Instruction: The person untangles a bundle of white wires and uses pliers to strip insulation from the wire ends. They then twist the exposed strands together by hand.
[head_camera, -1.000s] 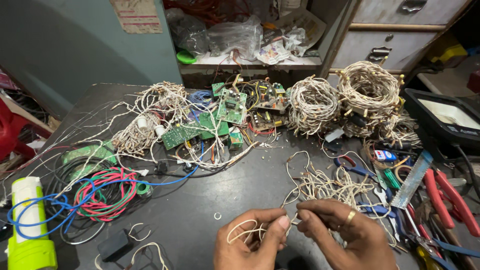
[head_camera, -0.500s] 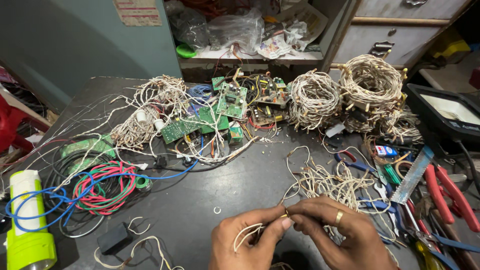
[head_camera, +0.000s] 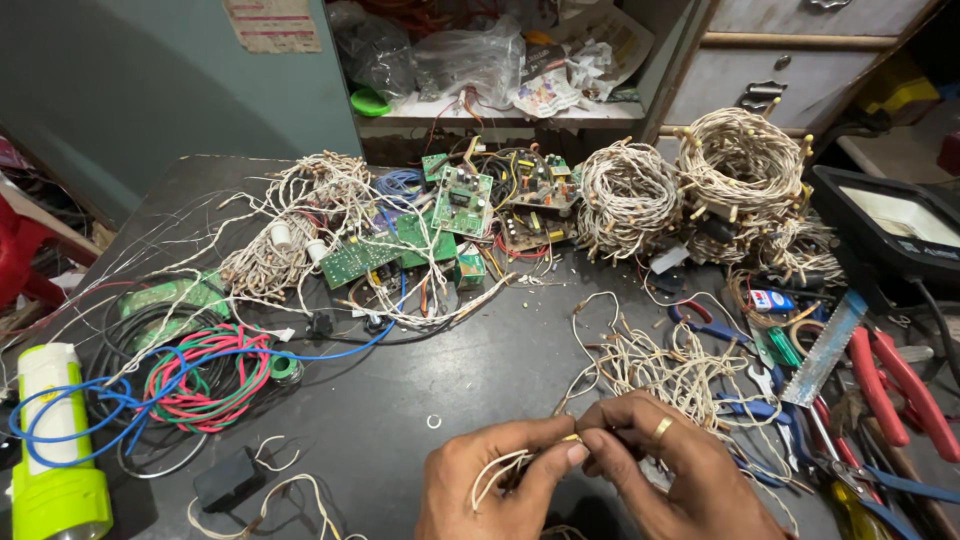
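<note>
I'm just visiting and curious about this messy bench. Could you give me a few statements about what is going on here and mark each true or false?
1. Both hands pinch a thin cream-white wire between them. True: the left hand and the right hand meet on the thin cream-white wire.
2. The right hand wears a gold ring. True: the gold ring sits on one finger.
3. The yellow-green plastic torch stands beside the red-handled pliers. False: the yellow-green plastic torch lies at the far left, the red-handled pliers at the far right.
4. The green circuit boards lie under the hands. False: the green circuit boards lie farther back on the dark tabletop.
</note>
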